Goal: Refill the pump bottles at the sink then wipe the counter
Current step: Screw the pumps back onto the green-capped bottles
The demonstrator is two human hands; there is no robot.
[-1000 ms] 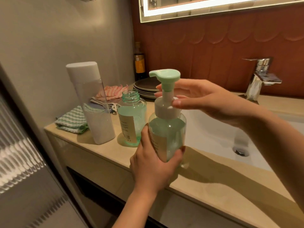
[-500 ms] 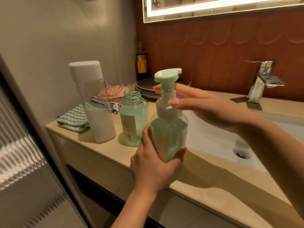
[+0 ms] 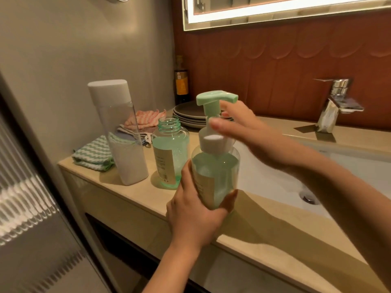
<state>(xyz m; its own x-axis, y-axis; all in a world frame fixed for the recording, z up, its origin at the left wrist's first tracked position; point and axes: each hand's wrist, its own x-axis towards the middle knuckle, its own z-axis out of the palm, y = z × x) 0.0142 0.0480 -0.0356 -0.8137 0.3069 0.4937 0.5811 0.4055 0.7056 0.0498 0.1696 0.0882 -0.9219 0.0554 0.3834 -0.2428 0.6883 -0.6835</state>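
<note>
Mint-green bottle, head view: we see the pump bottle [image 3: 215,178] standing upright at the front edge of the desk [image 3: 131,199], just left of the sink [image 3: 275,176], with pale green liquid up to near its shoulder.
Left hand: the left hand [image 3: 196,218] wraps the bottle's lower body from the near side, thumb on the left and fingertips showing on the right, and holds it steady.
Right hand: the right hand [image 3: 254,136] reaches in from the sink side, with thumb and fingers closed round the neck of the pump top [image 3: 215,98] just above its white collar. The thumb is blurred by motion.
What changed: a second ago the spout pointed left; now it points right, toward the tap [image 3: 336,102]. We read this as the top being screwed down.
Meaning for the task: in our judgement this bottle is refilled and close to sealed.
Second bottle: an open bottle [image 3: 170,153] stands just behind and to the left, uncapped and holding green liquid. We cannot see its pump.
Refill container: a tall clear container [image 3: 120,134] with a white lid stands farther left, partly filled with something whitish.
Cloths: a green-striped cloth [image 3: 91,155] lies folded at the desk's left end, with a pink cloth [image 3: 143,118] behind it. Neither is in hand, so we judge the wiping is yet to come.
Background: stacked plates [image 3: 186,113] and a dark bottle [image 3: 181,85] sit in the far corner.
</note>
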